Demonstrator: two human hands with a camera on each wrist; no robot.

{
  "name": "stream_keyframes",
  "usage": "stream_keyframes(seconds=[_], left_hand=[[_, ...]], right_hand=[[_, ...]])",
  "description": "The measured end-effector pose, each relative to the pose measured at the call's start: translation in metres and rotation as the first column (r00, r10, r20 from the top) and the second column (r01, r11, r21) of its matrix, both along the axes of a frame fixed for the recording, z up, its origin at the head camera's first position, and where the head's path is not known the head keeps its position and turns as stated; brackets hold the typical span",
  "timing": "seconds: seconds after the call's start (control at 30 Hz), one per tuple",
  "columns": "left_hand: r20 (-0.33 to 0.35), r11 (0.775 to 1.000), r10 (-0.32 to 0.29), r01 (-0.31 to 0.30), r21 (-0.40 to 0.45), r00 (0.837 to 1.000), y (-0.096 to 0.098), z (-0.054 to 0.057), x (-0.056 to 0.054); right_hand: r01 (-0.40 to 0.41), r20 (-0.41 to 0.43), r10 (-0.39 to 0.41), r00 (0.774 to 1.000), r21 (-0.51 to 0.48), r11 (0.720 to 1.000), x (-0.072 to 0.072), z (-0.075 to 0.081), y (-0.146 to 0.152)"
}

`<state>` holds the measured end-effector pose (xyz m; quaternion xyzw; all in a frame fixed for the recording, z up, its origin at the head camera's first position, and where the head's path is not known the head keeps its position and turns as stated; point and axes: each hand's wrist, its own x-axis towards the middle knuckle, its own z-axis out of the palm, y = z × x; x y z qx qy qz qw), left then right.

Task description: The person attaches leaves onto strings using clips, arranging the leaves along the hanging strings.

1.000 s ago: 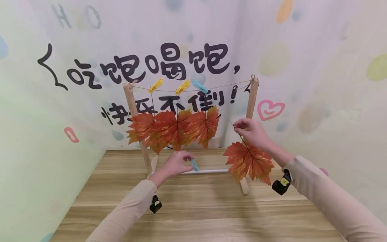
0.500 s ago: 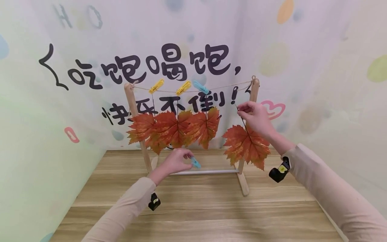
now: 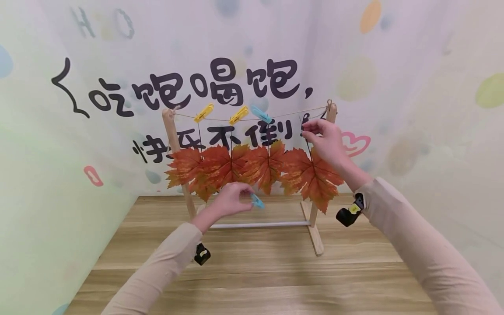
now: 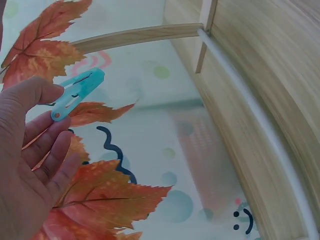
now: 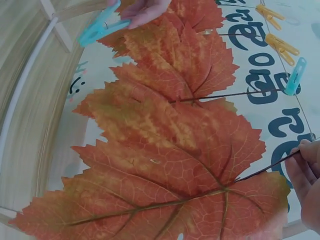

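Observation:
Between thumb and fingers my left hand (image 3: 232, 199) pinches a light blue clothespin (image 4: 78, 94), below the row of hanging leaves. My right hand (image 3: 324, 138) pinches the thin dark stem (image 5: 270, 165) of an orange-red maple leaf (image 3: 313, 175), with the stem's tip close under the twine (image 3: 293, 113). That leaf hangs at the right of the row, its edge overlapping the neighbouring leaf in the head view. Three more maple leaves hang by their stems from the twine, held by two yellow clothespins (image 3: 239, 114) and a blue clothespin (image 3: 261, 114).
A wooden stand carries the twine between its left post (image 3: 170, 127) and right post (image 3: 332, 113). A white rod (image 3: 264, 225) joins its feet low over the wood-grain table (image 3: 252, 271). Behind hangs a pale printed backdrop (image 3: 157, 39) with large black characters.
My right hand has raised the leaf and brought it left, up near the twine beside the others. My left hand has risen a little with the blue clothespin.

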<state>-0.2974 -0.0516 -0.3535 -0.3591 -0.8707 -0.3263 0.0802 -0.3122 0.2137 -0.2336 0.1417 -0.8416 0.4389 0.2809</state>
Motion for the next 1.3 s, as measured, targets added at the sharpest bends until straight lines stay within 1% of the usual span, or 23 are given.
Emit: stream_keyframes(seconds=[0.13,0.37,0.47,0.6,0.83,0.97,1.1,1.2,1.3], left_hand=[[0.001,1.0,0.005,-0.005,0.019,1.0,0.0,0.012,-0.001],[0.013,1.0,-0.013,0.013,0.026,1.0,-0.005,0.028,-0.003],[-0.003,1.0,-0.011,0.012,0.029,1.0,-0.008,0.036,-0.003],[-0.034,0.999,0.007,-0.006,0.035,0.999,-0.009,0.05,-0.004],[-0.06,0.995,0.014,-0.008,0.101,0.998,-0.006,0.074,-0.01],[-0.087,0.992,0.011,0.0,0.13,0.996,-0.002,0.089,-0.011],[-0.129,0.99,0.007,0.011,0.14,0.992,0.003,0.104,-0.012],[-0.184,0.988,0.011,0.017,0.153,0.983,0.007,0.114,-0.015],[-0.227,0.983,0.024,0.018,0.181,0.974,0.011,0.126,-0.016]], right_hand=[[0.004,-0.009,-0.005,1.0,-0.05,0.999,-0.003,0.002,-0.005],[0.024,-0.003,-0.025,1.0,-0.136,0.99,-0.009,0.004,-0.009],[0.032,0.011,-0.031,0.999,-0.177,0.984,-0.011,0.005,-0.01],[0.053,0.038,-0.045,0.998,-0.228,0.972,-0.012,0.006,-0.011],[0.068,0.07,-0.052,0.996,-0.25,0.966,-0.014,0.005,-0.011],[0.064,0.083,-0.044,0.996,-0.254,0.965,-0.014,0.004,-0.012],[0.049,0.069,-0.03,0.997,-0.284,0.958,-0.017,0.003,-0.014],[0.037,0.051,-0.023,0.998,-0.308,0.951,-0.02,0.001,-0.015],[0.038,0.043,-0.026,0.999,-0.311,0.95,-0.022,0.0,-0.016]])
